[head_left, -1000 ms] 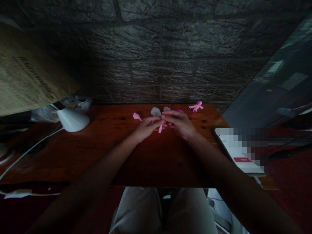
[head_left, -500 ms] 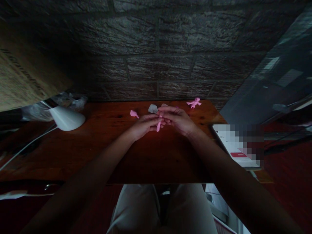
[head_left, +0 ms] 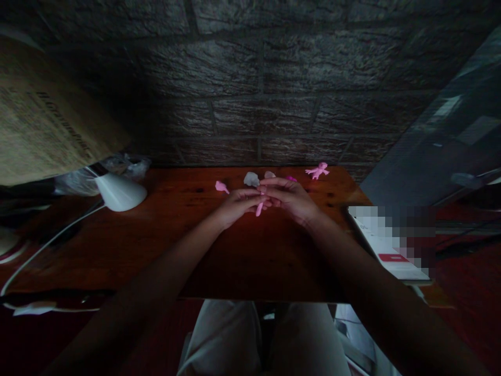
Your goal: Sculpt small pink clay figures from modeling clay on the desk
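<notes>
Between my two hands, above the wooden table, is a pink strip of what looks like modelling clay (head_left: 259, 209); its lower end sticks out below the fingers. My left hand (head_left: 240, 206) pinches it from the left. The fingertips of my right hand (head_left: 291, 198) close on its upper part, which they mostly hide. Just behind the hands lie a whitish lump (head_left: 251, 179), a pale pink lump (head_left: 270, 175) and a bright magenta piece (head_left: 291, 178). A pink piece with a thin tail (head_left: 221, 186) rests to the left. Toward the back right stands a small pink figure (head_left: 317, 170) with spread limbs.
A white lamp base (head_left: 120, 192) with a cable stands at the left of the table (head_left: 164, 219), below a brown paper bag (head_left: 50, 115) and near crumpled clear plastic (head_left: 129, 166). At the right edge lies a tablet-like device (head_left: 391, 256). A brick wall (head_left: 235, 115) rises behind.
The whole view has shifted slightly, so everything sits a little lower and further right. Both hands keep their hold on the pink strip, and more of the magenta piece shows.
</notes>
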A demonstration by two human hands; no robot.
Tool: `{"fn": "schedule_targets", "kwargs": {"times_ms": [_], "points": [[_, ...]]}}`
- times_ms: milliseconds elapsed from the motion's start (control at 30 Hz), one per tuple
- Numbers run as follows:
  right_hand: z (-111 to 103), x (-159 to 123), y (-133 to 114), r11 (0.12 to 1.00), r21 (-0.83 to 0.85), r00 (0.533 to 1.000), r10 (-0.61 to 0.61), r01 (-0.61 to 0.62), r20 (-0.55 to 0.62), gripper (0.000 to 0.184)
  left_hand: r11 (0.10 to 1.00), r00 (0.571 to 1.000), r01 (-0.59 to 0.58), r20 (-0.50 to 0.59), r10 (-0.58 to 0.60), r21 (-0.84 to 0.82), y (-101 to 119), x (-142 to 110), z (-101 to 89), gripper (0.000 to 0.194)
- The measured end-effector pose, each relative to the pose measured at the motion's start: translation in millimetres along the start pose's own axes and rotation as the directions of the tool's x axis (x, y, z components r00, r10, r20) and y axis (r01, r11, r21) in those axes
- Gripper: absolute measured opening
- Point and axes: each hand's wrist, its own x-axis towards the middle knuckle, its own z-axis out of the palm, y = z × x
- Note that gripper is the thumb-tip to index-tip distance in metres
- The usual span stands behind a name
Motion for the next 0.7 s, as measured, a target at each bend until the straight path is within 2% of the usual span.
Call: {"fn": "schedule_targets", "kwargs": {"times_ms": [333, 700], "points": [[2.3, -1.2, -2.9, 1.000, 0.009, 0.999, 0.012, -0.012, -0.042, 0.032, 1.000, 1.000, 0.003, -0.014, -0.003, -0.016, -1.8, 1.8, 0.7, 0.035], [2.4, 0.2, -1.8, 1.000, 0.016, 0.998, 0.003, -0.002, -0.057, 0.032, 0.999, 0.998, 0.005, -0.063, -0.008, -0.044, -1.3, 2.4, 0.3, 0.034]]}}
